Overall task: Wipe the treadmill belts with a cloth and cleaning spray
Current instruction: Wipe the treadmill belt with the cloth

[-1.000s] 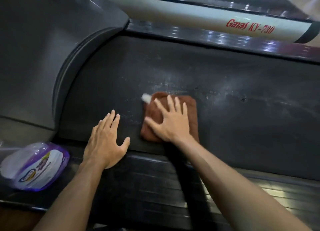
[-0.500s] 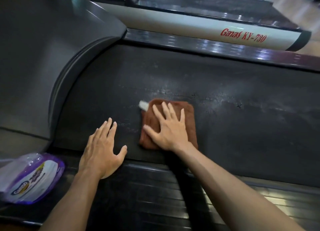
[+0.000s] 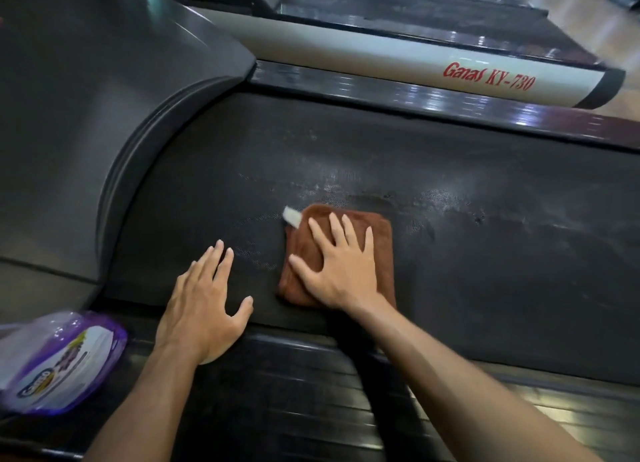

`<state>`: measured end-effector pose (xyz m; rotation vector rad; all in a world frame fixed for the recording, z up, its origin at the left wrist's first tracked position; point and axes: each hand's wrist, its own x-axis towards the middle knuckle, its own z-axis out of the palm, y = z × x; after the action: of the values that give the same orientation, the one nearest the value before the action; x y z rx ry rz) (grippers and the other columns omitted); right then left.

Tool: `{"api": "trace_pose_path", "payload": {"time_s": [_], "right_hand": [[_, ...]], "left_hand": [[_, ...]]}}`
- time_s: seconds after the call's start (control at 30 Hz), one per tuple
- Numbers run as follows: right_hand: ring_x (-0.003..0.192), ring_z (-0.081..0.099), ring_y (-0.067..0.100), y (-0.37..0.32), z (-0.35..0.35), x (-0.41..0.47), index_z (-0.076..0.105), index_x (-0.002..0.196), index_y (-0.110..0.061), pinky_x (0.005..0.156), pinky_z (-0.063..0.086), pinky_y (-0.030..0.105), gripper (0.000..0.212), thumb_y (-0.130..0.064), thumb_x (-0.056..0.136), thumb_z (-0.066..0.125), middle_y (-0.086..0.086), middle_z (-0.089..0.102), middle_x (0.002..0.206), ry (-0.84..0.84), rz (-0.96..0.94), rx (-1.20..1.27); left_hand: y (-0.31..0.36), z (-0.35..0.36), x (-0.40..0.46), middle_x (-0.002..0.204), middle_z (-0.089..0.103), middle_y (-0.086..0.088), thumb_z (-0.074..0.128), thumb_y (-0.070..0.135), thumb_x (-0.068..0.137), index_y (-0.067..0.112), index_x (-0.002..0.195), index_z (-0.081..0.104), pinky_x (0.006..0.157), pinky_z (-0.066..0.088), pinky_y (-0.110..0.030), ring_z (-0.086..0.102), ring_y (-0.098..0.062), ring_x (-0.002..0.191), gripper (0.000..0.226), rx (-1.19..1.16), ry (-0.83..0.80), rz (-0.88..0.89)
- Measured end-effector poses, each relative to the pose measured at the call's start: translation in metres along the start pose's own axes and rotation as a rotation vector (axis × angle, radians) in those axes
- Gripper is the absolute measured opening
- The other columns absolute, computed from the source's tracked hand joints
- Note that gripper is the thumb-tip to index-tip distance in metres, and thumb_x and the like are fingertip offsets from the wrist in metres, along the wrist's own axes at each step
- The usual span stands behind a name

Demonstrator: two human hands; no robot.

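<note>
A folded brown cloth [image 3: 377, 233] with a white tag lies flat on the black treadmill belt [image 3: 485, 253]. My right hand [image 3: 341, 265] presses down on the cloth with straight, spread fingers. My left hand [image 3: 204, 302] rests flat on the belt's near edge just left of the cloth, fingers straight. Damp streaks shine on the belt beyond and to the right of the cloth. A purple cleaning spray bottle [image 3: 59, 361] lies on its side on the near side rail at the lower left.
The dark motor cover [image 3: 86, 115] rises at the left end of the belt. A ribbed side rail [image 3: 311, 392] runs along the near edge. A silver side rail [image 3: 381, 56] lettered "Ganas KY-730" borders the far side, with another treadmill behind it.
The cloth and my right hand have shifted only slightly on the belt. My head has tilted up, so more of the far treadmills shows. My left hand stays flat.
</note>
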<state>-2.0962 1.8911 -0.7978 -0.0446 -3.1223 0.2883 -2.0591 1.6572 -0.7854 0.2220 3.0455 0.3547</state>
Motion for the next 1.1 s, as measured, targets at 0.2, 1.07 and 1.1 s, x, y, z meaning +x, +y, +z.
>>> {"api": "trace_pose_path", "payload": {"time_s": [0.2, 1.07, 1.1], "right_hand": [[0.160, -0.004, 0.021, 0.038, -0.006, -0.004, 0.021, 0.163, -0.042, 0.125, -0.008, 0.059, 0.087, -0.086, 0.087, 0.024, 0.001, 0.008, 0.174, -0.006, 0.265, -0.003], [0.160, -0.004, 0.019, 0.025, -0.001, -0.043, 0.015, 0.162, -0.048, 0.125, -0.008, 0.058, 0.085, -0.087, 0.086, 0.021, -0.003, 0.007, 0.174, -0.045, -0.138, -0.044], [0.160, -0.004, 0.018, 0.035, -0.002, -0.043, 0.016, 0.162, -0.049, 0.126, -0.007, 0.057, 0.086, -0.088, 0.085, 0.020, -0.005, 0.007, 0.174, -0.041, -0.096, -0.055]], "left_hand": [[0.000, 0.000, 0.000, 0.171, -0.009, 0.001, 0.044, 0.057, 0.097, 0.017, 0.164, 0.002, 0.128, 0.011, -0.037, -0.005, -0.014, 0.157, 0.088, 0.011, -0.013, -0.001], [0.000, 0.000, 0.001, 0.170, -0.013, 0.003, 0.044, 0.059, 0.097, 0.020, 0.164, -0.002, 0.128, 0.011, -0.039, -0.004, -0.015, 0.158, 0.090, 0.024, -0.034, -0.014], [-0.001, 0.000, 0.001, 0.170, -0.013, 0.003, 0.044, 0.059, 0.097, 0.020, 0.164, -0.002, 0.128, 0.012, -0.039, -0.004, -0.015, 0.158, 0.090, 0.023, -0.030, -0.013]]}}
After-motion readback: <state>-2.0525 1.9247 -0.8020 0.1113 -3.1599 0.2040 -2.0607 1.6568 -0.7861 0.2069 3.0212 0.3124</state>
